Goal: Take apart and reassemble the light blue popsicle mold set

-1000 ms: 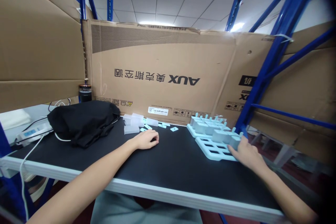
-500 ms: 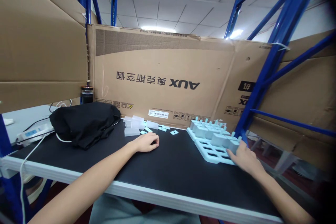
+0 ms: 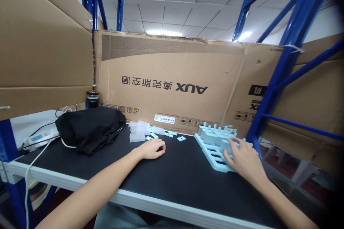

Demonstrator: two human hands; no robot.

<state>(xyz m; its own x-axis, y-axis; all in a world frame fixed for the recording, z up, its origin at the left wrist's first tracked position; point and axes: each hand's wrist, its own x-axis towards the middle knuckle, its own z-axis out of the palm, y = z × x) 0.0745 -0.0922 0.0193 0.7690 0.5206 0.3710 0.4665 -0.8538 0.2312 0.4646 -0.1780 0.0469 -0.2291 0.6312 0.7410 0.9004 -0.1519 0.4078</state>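
Note:
My left hand [image 3: 152, 149] rests on the black tabletop with its fingers loosely curled and nothing visible in them. Just beyond it lie several frosted plastic sleeves [image 3: 143, 128] and small light-blue flat pieces with slots, one of them a loose piece [image 3: 181, 138] to the right. My right hand [image 3: 243, 157] is over the right side of a light-blue ice pop mold rack [image 3: 219, 166]. Its thumb and fingers are apart, close to a light-blue mold [image 3: 225, 145]; whether they touch it is unclear. Several molds with upright stick handles fill the rack's back part, while openings show at the front.
A black cloth bundle [image 3: 90, 128] lies at the left, beside a white power strip [image 3: 40, 139] and cables. A dark jar [image 3: 92, 99] stands behind it. Cardboard [image 3: 163, 61] walls the back and sides, and a blue shelf post [image 3: 279, 75] rises at the right.
My right hand has moved left and inward over the rack, from the mold at the right corner, and its fingers have spread. My left hand stays in place. The view has shifted slightly.

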